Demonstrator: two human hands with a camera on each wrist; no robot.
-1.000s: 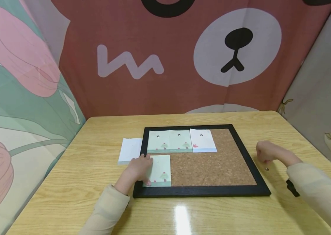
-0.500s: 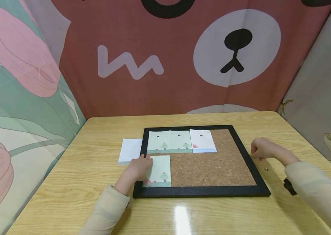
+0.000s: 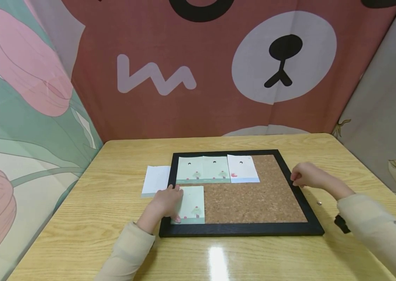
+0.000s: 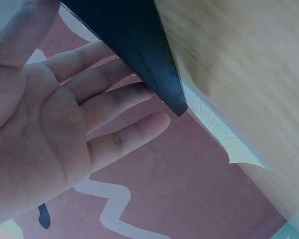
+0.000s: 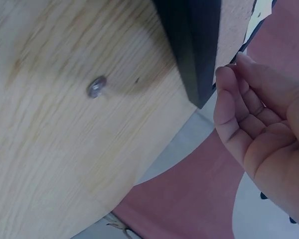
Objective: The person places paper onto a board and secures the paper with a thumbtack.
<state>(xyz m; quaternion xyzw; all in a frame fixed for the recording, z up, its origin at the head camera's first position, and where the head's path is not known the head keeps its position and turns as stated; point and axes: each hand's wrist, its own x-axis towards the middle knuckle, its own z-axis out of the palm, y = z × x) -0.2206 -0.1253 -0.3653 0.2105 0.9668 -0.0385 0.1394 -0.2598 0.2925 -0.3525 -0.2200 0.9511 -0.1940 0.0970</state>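
Observation:
A corkboard (image 3: 250,203) with a black frame lies on the table. Along its top, two green notes (image 3: 189,171) and a white note (image 3: 243,173) each carry a small round thumbtack. My left hand (image 3: 164,201) rests over the board's left frame edge, thumb on the lower-left green note (image 3: 192,201); its fingers look straight in the left wrist view. My right hand (image 3: 308,175) hovers at the right frame edge, thumb and index finger pinching a tiny dark thumbtack (image 5: 232,65), mostly hidden by the fingertips.
Another thumbtack (image 5: 96,86) lies on the table right of the board. A white notepad (image 3: 156,179) sits against the board's left side. A wood-grain table (image 3: 124,156) bears everything, with printed cloth (image 3: 184,109) hanging behind it.
My right hand has moved left and slightly up, from beside the loose thumbtack on the table to the board's right frame edge. My left hand and the notes have stayed put.

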